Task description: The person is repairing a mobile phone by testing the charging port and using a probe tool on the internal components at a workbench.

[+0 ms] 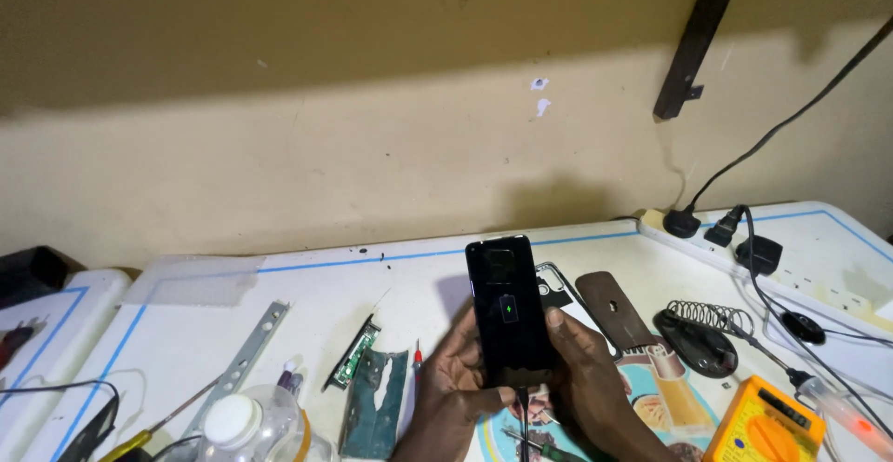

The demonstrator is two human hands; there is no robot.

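Both hands clasp one black phone (510, 311), held upright above the white worktable (316, 304). The left hand (453, 374) wraps its lower left edge, fingers curled behind it; the right hand (584, 369) grips the lower right edge with the thumb on the side. The screen faces the camera, dark but for one small green battery sign at its middle. One black cable (523, 420) runs down from the phone's bottom end between the wrists.

Just left of the phone lie one green circuit strip (353, 355) and one teal cover (377, 406), then one metal bar (244, 360) and one clear bottle with a white cap (244, 425). Right of the phone lie one brown back cover (616, 308), one soldering-iron stand with a coil (696, 332) and one orange multimeter (765, 423). Further right, one white power strip (791, 271) carries three black plugs along the table's far edge. The barest stretch of table is behind and left of the phone, toward the wall.
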